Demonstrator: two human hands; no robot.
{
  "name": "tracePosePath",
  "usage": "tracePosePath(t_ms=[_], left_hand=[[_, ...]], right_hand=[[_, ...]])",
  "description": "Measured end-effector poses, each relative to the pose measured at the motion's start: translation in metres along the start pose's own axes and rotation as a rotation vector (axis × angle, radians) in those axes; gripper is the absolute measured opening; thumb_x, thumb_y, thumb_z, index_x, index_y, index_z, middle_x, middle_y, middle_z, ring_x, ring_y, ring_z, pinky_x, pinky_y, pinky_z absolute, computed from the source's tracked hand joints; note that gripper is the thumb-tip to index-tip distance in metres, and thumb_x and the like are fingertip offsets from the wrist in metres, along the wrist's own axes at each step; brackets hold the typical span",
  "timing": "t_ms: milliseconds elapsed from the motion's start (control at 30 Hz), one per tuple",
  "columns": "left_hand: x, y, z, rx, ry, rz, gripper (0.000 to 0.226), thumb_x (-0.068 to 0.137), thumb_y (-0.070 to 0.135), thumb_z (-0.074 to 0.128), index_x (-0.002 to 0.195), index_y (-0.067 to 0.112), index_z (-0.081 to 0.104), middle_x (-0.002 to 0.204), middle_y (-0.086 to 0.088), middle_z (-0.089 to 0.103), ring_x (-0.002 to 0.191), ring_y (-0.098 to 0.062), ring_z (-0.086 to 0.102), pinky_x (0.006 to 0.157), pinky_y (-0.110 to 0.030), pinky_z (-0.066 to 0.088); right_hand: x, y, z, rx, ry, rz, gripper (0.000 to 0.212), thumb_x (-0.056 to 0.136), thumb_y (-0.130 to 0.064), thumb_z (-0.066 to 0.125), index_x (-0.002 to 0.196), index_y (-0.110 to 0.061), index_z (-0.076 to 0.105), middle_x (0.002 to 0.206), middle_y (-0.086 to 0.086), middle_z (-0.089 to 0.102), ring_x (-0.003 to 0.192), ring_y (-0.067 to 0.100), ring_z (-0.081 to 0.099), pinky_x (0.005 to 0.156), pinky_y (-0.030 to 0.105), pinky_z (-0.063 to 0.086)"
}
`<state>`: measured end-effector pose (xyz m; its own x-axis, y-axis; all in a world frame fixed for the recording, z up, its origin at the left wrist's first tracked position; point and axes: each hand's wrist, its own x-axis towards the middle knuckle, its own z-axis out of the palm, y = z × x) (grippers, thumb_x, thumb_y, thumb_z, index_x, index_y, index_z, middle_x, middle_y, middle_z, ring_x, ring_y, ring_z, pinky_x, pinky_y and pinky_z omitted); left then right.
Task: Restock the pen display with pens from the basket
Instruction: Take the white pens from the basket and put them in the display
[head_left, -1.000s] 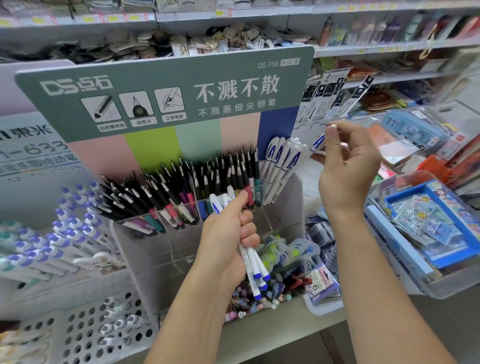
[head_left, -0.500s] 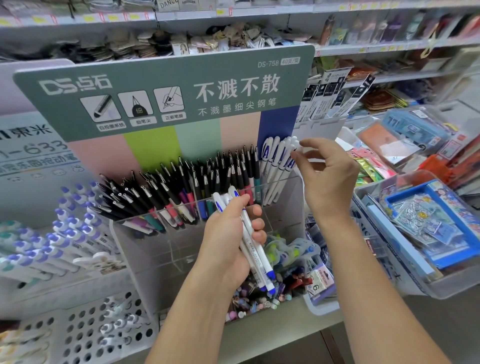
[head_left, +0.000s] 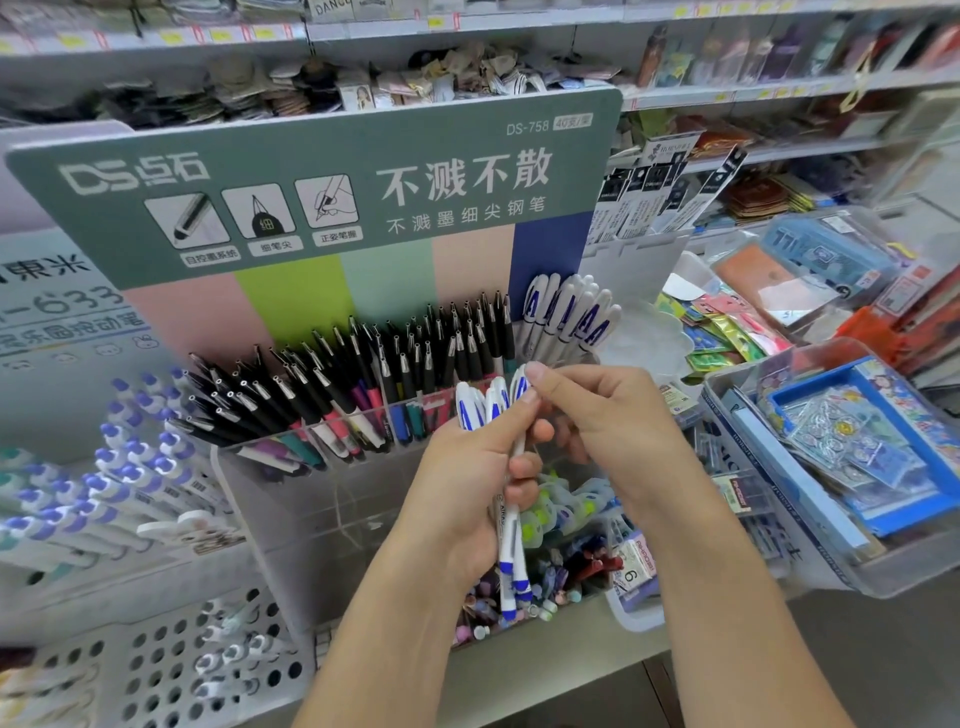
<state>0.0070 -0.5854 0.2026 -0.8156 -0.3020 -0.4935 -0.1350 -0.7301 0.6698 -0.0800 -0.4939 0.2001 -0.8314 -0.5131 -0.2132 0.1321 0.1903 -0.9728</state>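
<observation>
The pen display (head_left: 322, 519) fills the middle of the shot: a clear, hard plastic bin with thin dividers, backed by a stiff green header card (head_left: 311, 171) with rounded corners. Its slots hold slim black pens (head_left: 363, 374) leaning back, and at the far right end a cluster of white pens with blue clips (head_left: 566, 317) stands upright against the blue panel. No basket can be made out here, so where the supply sits cannot be told.

In front, the left hand (head_left: 467, 493) clenches round a small bundle of white-and-blue pens (head_left: 511, 551), smooth glossy barrels, blue-tipped ends hanging below the palm and rounded caps fanning out above. The right hand (head_left: 597, 421) meets it from the right, thumb and forefinger pinching the cap of the pen nearest it at the top of the bundle.

Now the risks. Those barrels look slick, and drawing one out could drag its neighbours along, so a loose left grip would likely spill pens into the crowded bin (head_left: 561, 577) of small coloured items below. The right-end slot already looks packed; pushing another in at an angle could jam it or tip the standing ones outward. The clips might also snag one another on the way out.
</observation>
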Motion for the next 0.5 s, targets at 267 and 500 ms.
tracePosePath(t_ms=[267,500], left_hand=[[0.002,0.000,-0.003,0.069,0.014,-0.023,0.022,0.093,0.028,0.066,0.094,0.007,0.070,0.072,-0.010,0.070,0.040,-0.006,0.046,0.033,-0.014,0.035],[0.007,0.002,-0.013,0.045,0.140,0.015,0.024,0.101,0.031,0.057,0.097,0.009,0.064,0.058,0.003,0.053,0.038,-0.003,0.034,0.033,-0.014,0.025]], right_hand=[[0.006,0.002,-0.006,0.392,-0.125,0.146,0.010,0.088,-0.017,0.068,0.088,-0.010,0.075,0.064,-0.001,0.062,0.056,0.008,0.050,0.056,0.020,0.048],[0.024,-0.024,-0.036,0.341,0.404,-0.462,0.012,0.099,-0.012,0.062,0.092,-0.014,0.072,0.071,-0.003,0.066,0.063,0.014,0.061,0.059,0.023,0.054]])
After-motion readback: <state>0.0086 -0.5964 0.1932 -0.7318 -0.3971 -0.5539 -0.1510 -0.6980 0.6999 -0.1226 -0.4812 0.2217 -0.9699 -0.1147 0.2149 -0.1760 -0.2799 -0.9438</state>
